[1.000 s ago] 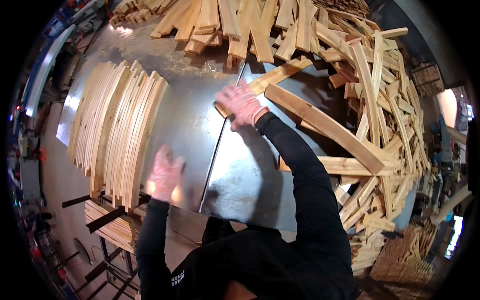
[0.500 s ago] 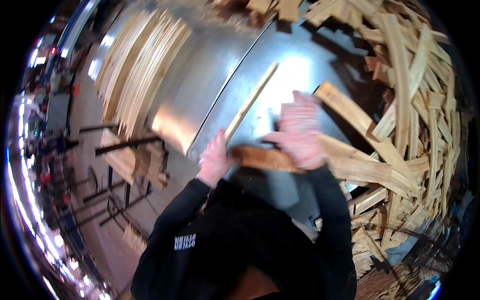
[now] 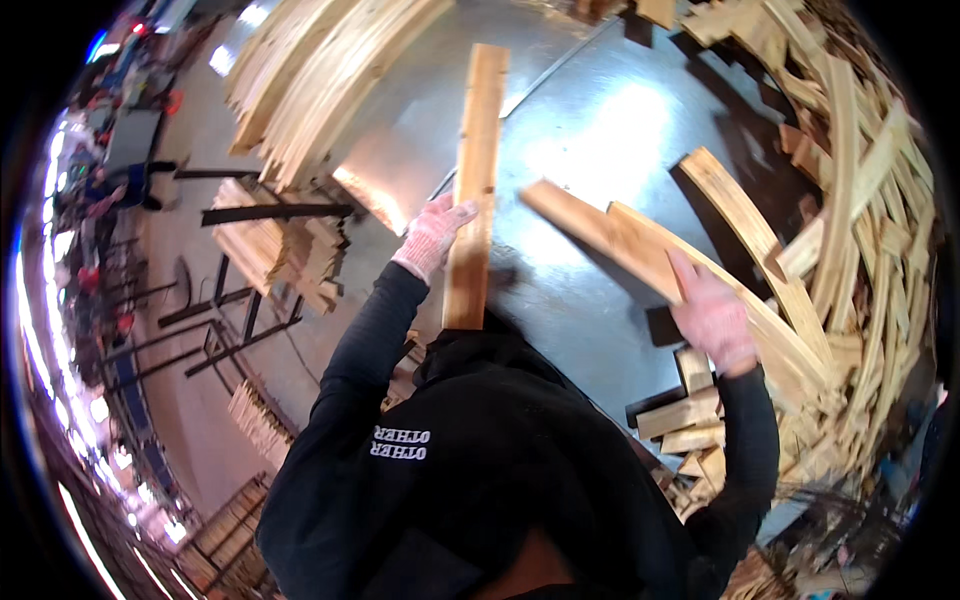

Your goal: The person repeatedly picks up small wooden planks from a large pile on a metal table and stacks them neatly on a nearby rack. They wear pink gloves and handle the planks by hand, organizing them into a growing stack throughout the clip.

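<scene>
Left fingers (image 3: 462,214) grip one board (image 3: 480,150); right fingers (image 3: 684,274) touch one plank (image 3: 600,236), grip unclear.

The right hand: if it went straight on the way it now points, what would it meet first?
Most likely the wooden board by the right hand; depth is unclear, so they may be touching now.

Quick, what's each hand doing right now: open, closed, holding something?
Left hand: closed, holding a wooden board.
Right hand: at a second board; grip can't be told.
</scene>
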`<state>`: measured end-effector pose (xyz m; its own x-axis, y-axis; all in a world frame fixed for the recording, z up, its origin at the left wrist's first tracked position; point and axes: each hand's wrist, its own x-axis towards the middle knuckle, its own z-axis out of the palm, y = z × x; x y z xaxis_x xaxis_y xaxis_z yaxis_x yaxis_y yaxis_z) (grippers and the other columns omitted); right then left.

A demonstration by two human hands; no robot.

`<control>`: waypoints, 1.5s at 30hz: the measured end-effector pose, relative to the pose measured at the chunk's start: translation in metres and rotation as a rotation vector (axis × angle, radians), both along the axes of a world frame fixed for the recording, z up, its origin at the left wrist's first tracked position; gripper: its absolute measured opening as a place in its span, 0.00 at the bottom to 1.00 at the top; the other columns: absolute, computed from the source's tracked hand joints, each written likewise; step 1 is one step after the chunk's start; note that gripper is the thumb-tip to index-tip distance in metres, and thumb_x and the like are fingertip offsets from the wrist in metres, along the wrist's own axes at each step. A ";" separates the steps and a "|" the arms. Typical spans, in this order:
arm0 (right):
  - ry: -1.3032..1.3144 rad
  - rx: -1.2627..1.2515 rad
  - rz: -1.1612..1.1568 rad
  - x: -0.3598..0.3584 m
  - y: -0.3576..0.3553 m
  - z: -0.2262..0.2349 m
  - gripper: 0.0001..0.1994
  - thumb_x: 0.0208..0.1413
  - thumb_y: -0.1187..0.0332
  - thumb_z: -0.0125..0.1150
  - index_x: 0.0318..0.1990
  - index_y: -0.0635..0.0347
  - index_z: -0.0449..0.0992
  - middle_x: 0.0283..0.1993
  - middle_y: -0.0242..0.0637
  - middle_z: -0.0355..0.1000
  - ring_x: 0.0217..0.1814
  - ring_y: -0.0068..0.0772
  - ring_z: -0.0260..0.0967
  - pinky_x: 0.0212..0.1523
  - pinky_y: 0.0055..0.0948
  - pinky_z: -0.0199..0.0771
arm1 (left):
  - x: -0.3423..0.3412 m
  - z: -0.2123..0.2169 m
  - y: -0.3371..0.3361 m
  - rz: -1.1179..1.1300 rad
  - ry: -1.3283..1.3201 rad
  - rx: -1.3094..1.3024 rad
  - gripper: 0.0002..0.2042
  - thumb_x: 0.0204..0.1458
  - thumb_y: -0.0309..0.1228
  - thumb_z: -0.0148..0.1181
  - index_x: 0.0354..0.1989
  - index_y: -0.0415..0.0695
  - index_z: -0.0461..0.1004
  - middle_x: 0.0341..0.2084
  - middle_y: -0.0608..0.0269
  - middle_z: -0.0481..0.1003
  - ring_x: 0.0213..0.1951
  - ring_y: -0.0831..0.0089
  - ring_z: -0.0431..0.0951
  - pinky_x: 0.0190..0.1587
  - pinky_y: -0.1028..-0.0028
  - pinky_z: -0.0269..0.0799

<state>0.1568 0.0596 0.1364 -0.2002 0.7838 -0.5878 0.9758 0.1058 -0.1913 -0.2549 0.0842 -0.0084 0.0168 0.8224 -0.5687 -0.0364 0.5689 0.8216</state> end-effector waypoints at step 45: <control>-0.179 0.877 -0.760 0.222 0.032 -0.025 0.53 0.50 0.34 0.60 0.73 0.62 0.50 0.69 0.60 0.61 0.72 0.57 0.57 0.70 0.45 0.57 | 0.263 -0.023 -0.052 0.245 -0.628 -0.278 0.22 0.63 0.41 0.56 0.61 0.41 0.66 0.53 0.54 0.73 0.54 0.59 0.75 0.59 0.58 0.71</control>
<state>0.3784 0.0918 0.1113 0.5246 0.8167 0.2404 0.8503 -0.4885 -0.1958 0.0079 0.0319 -0.0309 0.2426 0.6712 -0.7004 -0.6066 0.6684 0.4304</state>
